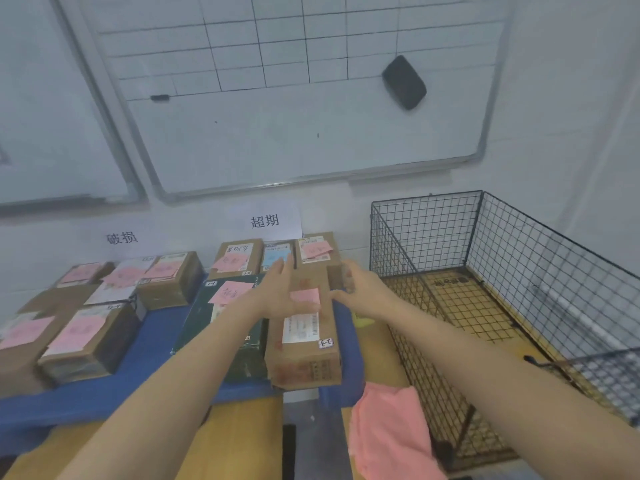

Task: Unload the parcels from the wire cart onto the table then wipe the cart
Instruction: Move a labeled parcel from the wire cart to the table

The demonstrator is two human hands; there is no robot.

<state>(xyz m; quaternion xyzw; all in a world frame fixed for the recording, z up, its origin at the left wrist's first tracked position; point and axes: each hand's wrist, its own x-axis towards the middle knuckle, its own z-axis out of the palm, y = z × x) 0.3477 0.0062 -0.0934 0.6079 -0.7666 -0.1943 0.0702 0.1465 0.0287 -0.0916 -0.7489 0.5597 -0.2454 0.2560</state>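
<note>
A long brown parcel (304,355) with a pink note and a white label lies on the blue mat (156,341), beside a dark green box (221,327). My left hand (280,296) lies flat on the parcel's top with fingers straight. My right hand (360,289) is at the parcel's far right edge, thumb touching its side and fingers loosely bent and blurred. The black wire cart (433,230) stands to the right with only a cardboard sheet (460,299) on its floor. A pink cloth (388,431) lies in front of the cart.
Several more brown parcels with pink notes sit on the mat, a group at the left (86,337) and three at the back (235,258). Paper signs hang on the wall above them. A whiteboard (277,116) with an eraser (403,83) hangs behind.
</note>
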